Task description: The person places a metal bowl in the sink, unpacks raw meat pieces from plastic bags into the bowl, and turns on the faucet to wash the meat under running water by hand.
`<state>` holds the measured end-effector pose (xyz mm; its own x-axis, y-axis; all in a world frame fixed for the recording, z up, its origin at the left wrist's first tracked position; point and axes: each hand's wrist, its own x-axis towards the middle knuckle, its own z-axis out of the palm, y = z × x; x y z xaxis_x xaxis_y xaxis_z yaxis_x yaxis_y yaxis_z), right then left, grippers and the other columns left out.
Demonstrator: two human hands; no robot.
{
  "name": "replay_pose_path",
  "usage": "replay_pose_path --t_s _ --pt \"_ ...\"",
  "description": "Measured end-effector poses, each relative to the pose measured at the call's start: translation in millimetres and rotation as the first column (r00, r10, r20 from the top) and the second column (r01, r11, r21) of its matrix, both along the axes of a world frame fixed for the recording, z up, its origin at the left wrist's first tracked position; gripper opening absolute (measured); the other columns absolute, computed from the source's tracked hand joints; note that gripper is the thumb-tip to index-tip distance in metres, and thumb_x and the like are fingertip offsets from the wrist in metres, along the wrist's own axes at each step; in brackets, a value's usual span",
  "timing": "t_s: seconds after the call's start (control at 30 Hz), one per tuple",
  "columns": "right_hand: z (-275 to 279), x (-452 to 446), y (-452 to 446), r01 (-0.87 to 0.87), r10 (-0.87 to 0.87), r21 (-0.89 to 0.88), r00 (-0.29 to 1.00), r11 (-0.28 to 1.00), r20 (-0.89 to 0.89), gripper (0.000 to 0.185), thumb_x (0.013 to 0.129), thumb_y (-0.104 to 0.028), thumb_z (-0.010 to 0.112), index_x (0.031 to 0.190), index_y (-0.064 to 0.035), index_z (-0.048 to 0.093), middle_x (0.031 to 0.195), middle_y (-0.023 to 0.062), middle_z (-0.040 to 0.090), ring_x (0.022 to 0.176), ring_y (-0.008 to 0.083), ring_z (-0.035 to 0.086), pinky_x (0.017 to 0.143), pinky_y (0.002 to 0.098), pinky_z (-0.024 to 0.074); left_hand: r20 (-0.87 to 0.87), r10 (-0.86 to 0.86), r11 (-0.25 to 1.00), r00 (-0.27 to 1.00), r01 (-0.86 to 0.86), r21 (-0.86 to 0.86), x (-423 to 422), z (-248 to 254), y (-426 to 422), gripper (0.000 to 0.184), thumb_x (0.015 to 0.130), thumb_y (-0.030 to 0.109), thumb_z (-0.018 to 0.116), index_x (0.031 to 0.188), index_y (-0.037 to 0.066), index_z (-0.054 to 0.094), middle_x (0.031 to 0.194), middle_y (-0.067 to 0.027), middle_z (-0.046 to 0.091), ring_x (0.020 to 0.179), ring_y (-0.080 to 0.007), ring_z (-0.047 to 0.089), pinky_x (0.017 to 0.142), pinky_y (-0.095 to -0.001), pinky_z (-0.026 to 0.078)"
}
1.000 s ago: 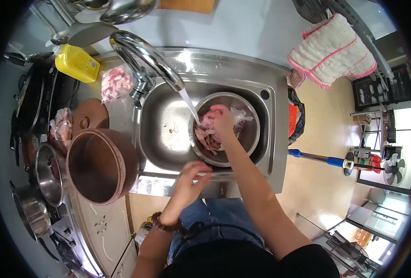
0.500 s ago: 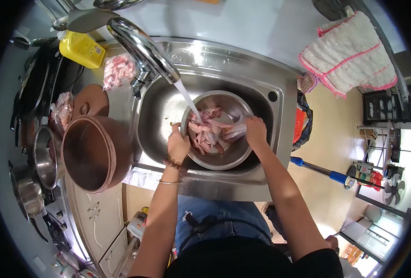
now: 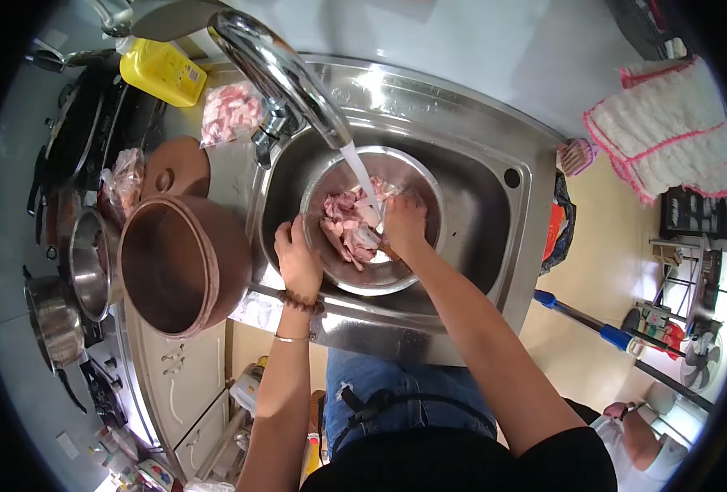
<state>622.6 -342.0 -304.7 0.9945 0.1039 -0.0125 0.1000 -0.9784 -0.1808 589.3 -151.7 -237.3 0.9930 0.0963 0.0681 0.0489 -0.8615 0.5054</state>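
Left hand [image 3: 299, 256] braces the left rim of the metal bowl [image 3: 425, 182], fingers slightly spread, while the right hand [image 3: 404, 220] is down inside at the raw meat [image 3: 349, 223], its grip too hidden to tell. Water [image 3: 358, 170] streams from the faucet [image 3: 277, 66] right into the bowl, which sits toward the left side of the sink [image 3: 480, 223].

The person wears a black short-sleeved top [image 3: 454, 463] over blue denim jeans [image 3: 429, 381], which show pale stitching and a small frayed, whitish patch at the front. A thin black cord [image 3: 441, 400] crosses the waist, thicker and knotted-looking toward one side. On the left wrist sit a bracelet of round, dark brown beads [image 3: 301, 304] and a slim, silver-coloured bangle [image 3: 292, 338]. The left hand [image 3: 299, 261] and right hand [image 3: 404, 220] are bare.
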Motion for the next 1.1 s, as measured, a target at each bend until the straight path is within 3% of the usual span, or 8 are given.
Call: replay_pose_path --t_s 0.17,0.27,0.37,0.43,0.47,0.6,0.8,1.1 --pt "49 8 -25 -0.001 0.033 0.083 0.921 0.997 -0.388 0.014 0.073 -0.004 0.053 0.082 0.0031 0.06 0.085 0.0201 0.061 0.086 0.0361 0.059 0.076 0.0442 0.0462 0.107 -0.202 0.941 0.973 0.223 -0.255 -11 8 -17 0.036 0.069 0.001 0.065 0.104 0.0 0.055 0.101 -0.0173 0.054 0.094 -0.0348 0.052 0.082 -0.0382 0.043" --pt "81 14 -40 0.136 0.075 0.497 0.922 0.857 -0.381 0.026 0.065 0.0 0.058 0.09 -0.0012 0.061 0.088 0.0161 0.063 0.083 0.0296 0.061 0.07 0.037 0.0477 0.001 -0.226 0.87 0.974 0.202 -0.449 -10 8 -40 0.036 0.072 0.006 0.066 0.105 0.0 0.055 0.101 -0.0173 0.056 0.087 -0.0313 0.057 0.074 -0.0341 0.048" --pt "114 14 -43 0.072 0.172 0.724 0.951 0.686 -0.258 0.034 0.066 -0.001 0.06 0.1 -0.0031 0.059 0.088 0.0112 0.063 0.079 0.0189 0.061 0.069 0.0303 0.0474 -0.028 -0.275 0.678 0.961 0.174 -0.714 -4 15 -63 0.036 0.077 0.006 0.064 0.11 -0.002 0.052 0.097 -0.0143 0.058 0.079 -0.0245 0.062 0.067 -0.0295 0.05" --pt "143 12 -42 0.143 0.21 0.797 0.924 0.587 -0.32 0.038 0.067 -0.001 0.061 0.104 -0.0033 0.056 0.087 0.0086 0.062 0.078 0.0148 0.059 0.069 0.0279 0.0465 -0.15 -0.291 0.167 0.945 -0.104 -0.98 -1 14 -75 0.037 0.08 0.004 0.062 0.114 -0.004 0.049 0.092 -0.0102 0.059 0.079 -0.0169 0.061 0.064 -0.0251 0.05" --pt "151 10 -41 0.218 0.266 0.851 0.888 0.478 -0.376 0.042 0.068 0.0 0.061 0.109 -0.0035 0.054 0.087 0.0061 0.061 0.078 0.0107 0.057 0.069 0.0254 0.0455 -0.099 -0.242 0.144 0.965 -0.065 -0.987 0 15 -82 0.036 0.081 0.002 0.061 0.113 -0.005 0.047 0.091 -0.0074 0.059 0.077 -0.0131 0.059 0.062 -0.0232 0.049" --pt "128 -3 -40 0.364 0.298 0.915 0.866 0.172 -0.4 0.043 0.071 0.0 0.061 0.113 -0.0038 0.052 0.084 0.0029 0.059 0.076 0.0078 0.054 0.067 0.0233 0.0437 -0.201 -0.129 0.459 0.971 -0.121 -0.88 1 10 -76 0.024 0.078 0.005 0.065 0.099 -0.004 0.055 0.084 -0.006 0.061 0.069 -0.0073 0.056 0.056 -0.0211 0.044" --pt "120 -14 -39 0.259 0.141 0.912 0.938 0.318 -0.316 0.024 0.075 -0.003 0.063 0.098 -0.0018 0.058 0.076 0.0009 0.056 0.068 0.0063 0.048 0.06 0.022 0.0399 0.005 -0.021 0.817 1.0 0.019 -0.576 1 27 -67 0.011 0.08 0.011 0.06 0.084 0.001 0.061 0.071 -0.0126 0.059 0.064 -0.022 0.059 0.058 -0.0312 0.044" --pt "92 -33 -55 0.347 -0.246 0.805 0.935 0.48 -0.256 0.006 0.075 -0.006 0.064 0.077 -0.0022 0.06 0.064 -0.0009 0.052 0.059 0.0053 0.044 0.054 0.021 0.0364 0.108 -0.015 0.934 0.994 0.052 -0.353 -6 26 -46 0.012 0.078 0.008 0.058 0.088 0.002 0.061 0.073 -0.0156 0.059 0.067 -0.0281 0.058 0.061 -0.0352 0.045"
